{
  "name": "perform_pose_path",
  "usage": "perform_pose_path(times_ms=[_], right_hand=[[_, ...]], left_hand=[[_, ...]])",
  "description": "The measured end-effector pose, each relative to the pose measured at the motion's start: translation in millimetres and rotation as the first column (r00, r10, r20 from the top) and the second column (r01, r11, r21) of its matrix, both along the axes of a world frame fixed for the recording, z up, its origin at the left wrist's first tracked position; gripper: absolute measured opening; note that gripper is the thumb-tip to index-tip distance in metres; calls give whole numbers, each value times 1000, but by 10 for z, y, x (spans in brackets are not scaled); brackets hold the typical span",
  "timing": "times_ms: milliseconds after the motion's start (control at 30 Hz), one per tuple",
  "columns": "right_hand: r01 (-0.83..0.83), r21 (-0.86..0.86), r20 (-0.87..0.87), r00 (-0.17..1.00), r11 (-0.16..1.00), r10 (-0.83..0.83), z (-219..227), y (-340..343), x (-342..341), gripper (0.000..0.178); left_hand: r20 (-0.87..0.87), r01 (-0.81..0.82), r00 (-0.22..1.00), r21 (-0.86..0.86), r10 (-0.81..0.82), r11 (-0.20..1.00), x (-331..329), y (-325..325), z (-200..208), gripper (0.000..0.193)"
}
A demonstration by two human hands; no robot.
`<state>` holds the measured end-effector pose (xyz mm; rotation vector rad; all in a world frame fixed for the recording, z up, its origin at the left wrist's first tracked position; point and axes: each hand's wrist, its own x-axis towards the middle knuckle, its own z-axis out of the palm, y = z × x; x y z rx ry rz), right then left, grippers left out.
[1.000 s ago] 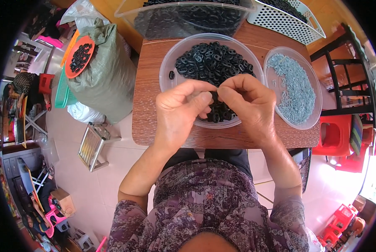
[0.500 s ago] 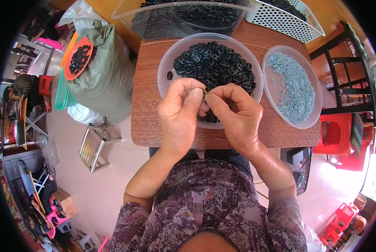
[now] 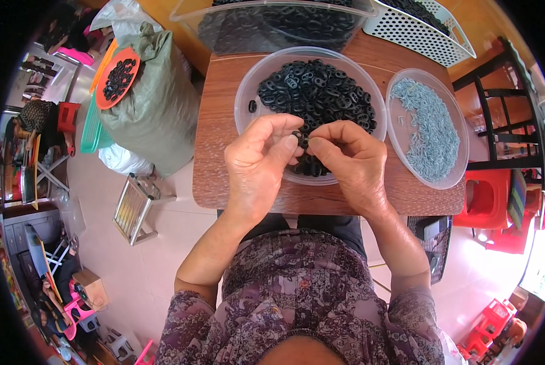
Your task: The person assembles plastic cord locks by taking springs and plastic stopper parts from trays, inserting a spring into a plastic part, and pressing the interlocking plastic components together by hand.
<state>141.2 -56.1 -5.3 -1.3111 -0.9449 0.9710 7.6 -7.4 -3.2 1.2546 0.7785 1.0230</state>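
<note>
Over the near side of a round clear plastic bowl, my two hands meet fingertip to fingertip. My left hand pinches a small black oval piece between thumb and fingers. Against its right side my right hand is closed in a pinch; whatever sits between that thumb and forefinger is too small to make out. A heap of similar black oval pieces with holes fills much of the bowl. To its right, a clear oval tray holds many thin blue-grey metal bits, perhaps screws or pins.
Behind the bowl on the wooden table stand a clear bin and a white perforated basket, both with black pieces. Left are a sack topped by an orange plate and a metal-framed stool; red stools stand right.
My hands have parted slightly at the fingertips, and the black piece shows more clearly between them. The whole view has shifted a little.
</note>
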Motion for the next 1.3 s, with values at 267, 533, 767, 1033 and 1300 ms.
perform_pose_path(times_ms=[267,533,767,1033,1300], right_hand=[[-36,-5,-68,997,999,36,-11,2,-19,6],[-31,-35,-79,997,999,28,-2,1,0,7],[-46,-16,-79,996,999,45,-14,7,-6,6],[-33,28,-25,999,999,34,-6,12,-100,6],[-3,55,196,981,998,-7,-56,-21,-57,6]], left_hand=[[-33,-3,999,0,3,1000,-2,3,8,22],[-43,2,999,-4,-2,1000,-9,-6,21,21],[-70,-15,997,20,16,1000,3,-14,-6,21],[-165,-88,979,197,122,976,34,-94,-43,18],[-147,-105,980,181,132,978,85,-149,-81,18]])
